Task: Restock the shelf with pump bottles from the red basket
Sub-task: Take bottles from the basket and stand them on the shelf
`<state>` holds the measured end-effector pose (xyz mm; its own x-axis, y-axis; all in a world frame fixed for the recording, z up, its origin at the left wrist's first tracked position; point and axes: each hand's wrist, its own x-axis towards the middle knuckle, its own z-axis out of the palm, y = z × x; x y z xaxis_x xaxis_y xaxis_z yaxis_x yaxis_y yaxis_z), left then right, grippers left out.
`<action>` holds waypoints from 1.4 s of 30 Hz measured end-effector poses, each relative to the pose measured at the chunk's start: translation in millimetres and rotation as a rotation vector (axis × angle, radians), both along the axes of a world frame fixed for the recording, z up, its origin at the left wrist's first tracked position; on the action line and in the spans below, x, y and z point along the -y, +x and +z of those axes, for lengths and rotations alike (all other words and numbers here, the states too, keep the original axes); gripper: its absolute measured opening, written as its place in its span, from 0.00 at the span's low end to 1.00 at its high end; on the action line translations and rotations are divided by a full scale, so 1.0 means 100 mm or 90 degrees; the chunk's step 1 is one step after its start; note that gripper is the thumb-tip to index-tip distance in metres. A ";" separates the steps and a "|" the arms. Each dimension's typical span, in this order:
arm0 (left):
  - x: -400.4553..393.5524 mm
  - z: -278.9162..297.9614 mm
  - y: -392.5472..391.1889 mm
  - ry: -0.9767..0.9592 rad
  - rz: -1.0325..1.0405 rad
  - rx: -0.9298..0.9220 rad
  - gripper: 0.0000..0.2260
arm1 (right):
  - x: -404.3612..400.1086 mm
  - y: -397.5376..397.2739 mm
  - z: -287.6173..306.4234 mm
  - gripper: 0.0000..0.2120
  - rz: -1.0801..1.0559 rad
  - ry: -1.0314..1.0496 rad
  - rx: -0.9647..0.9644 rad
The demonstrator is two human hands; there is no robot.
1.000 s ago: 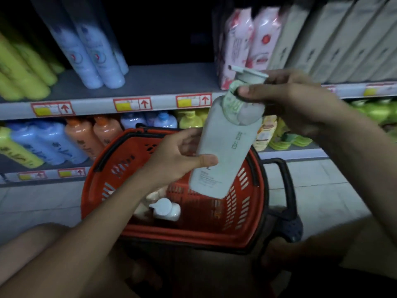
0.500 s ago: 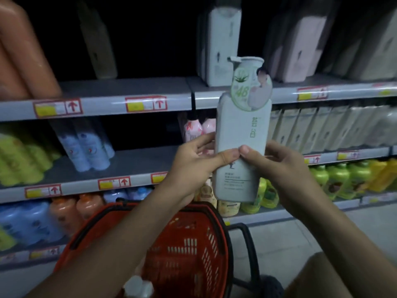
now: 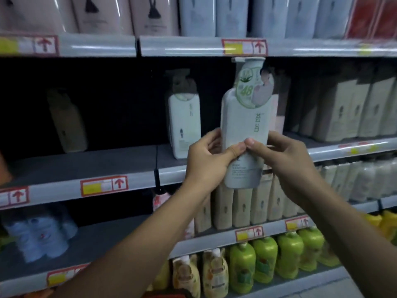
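Open shelf point(image 3: 86, 166) room lies left of the standing white bottle point(image 3: 184, 125).

The single head-worn camera looked forward and slightly down from close range, squarely at the store shelves point(image 3: 103, 166); both forearms reached in from the lower edge; no second view existed.

"48" on pump bottle point(image 3: 245, 134) neck tag

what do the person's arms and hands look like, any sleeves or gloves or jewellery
Both forearms are bare up to the frame edge, with no sleeves in view. The left hand and right hand wear no gloves. No rings, watch or bracelet show on the fingers or wrists. Fingernails look short and unpainted, as far as the dim light allows.
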<state>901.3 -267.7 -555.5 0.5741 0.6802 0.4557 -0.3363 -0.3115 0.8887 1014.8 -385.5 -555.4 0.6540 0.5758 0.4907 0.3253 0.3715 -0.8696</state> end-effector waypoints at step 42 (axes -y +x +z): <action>-0.53 -0.17 0.19 0.158 0.328 -0.023 0.17 | -1.24 0.59 -0.31 0.30 -0.305 -0.113 0.181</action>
